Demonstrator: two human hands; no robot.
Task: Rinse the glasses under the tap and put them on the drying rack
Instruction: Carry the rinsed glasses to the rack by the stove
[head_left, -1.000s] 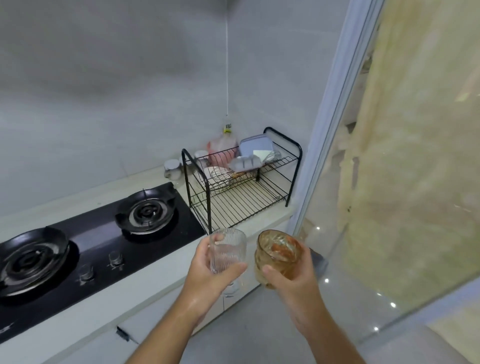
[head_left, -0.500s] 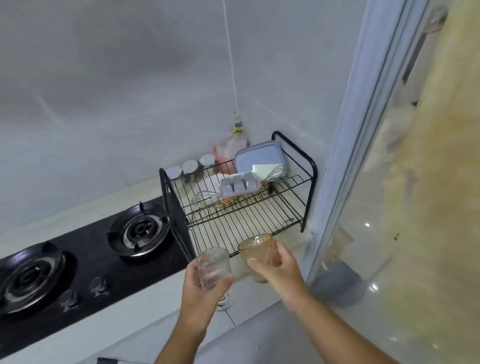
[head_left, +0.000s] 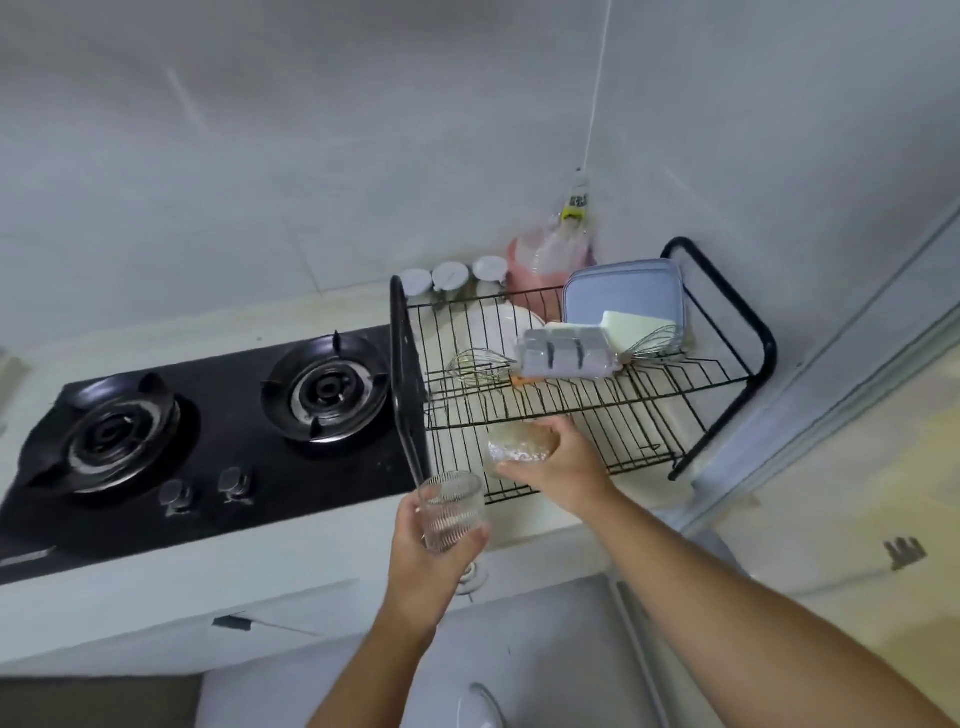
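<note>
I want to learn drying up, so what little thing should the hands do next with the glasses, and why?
Probably the right hand should lower its amber textured glass onto the lower shelf of the black wire drying rack and let go: the glass is right at that shelf's front. The left hand holds the clear ribbed glass in front.

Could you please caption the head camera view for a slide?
Right hand holds an amber glass at the black drying rack while left hand grips a ribbed clear glass.
</note>
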